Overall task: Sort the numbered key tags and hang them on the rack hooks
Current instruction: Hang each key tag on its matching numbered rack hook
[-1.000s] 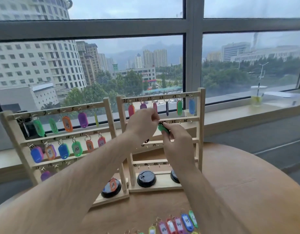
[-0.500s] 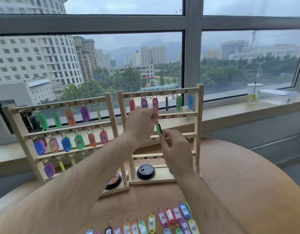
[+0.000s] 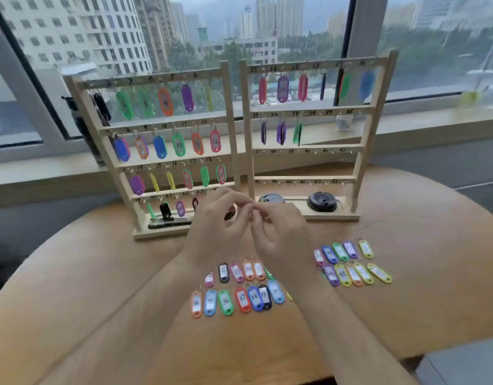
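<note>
Two wooden racks stand at the table's far side, the left rack [image 3: 230, 120] nearly full of numbered tags, the right rack [image 3: 365, 140] with its top row filled. Three tags hang on the right rack's second row, the last a green tag [image 3: 297, 133]. My left hand [image 3: 217, 226] and my right hand [image 3: 280, 234] hover low before the rack bases, fingertips meeting, fingers loosely curled. No tag shows between them. Several loose tags [image 3: 241, 291] lie in rows under my wrists, and several more tags [image 3: 350, 266] lie to the right.
The round wooden table [image 3: 423, 287] drops off at the right and the near edge. Two black lids [image 3: 322, 202] sit on the right rack's base, and a dark object [image 3: 169, 222] lies on the left one. A cup [image 3: 343, 122] stands on the window sill behind.
The green tag I held at the right rack's second row now hangs there. Both hands have let go and dropped toward the rack bases; the view has tilted down to the loose tags.
</note>
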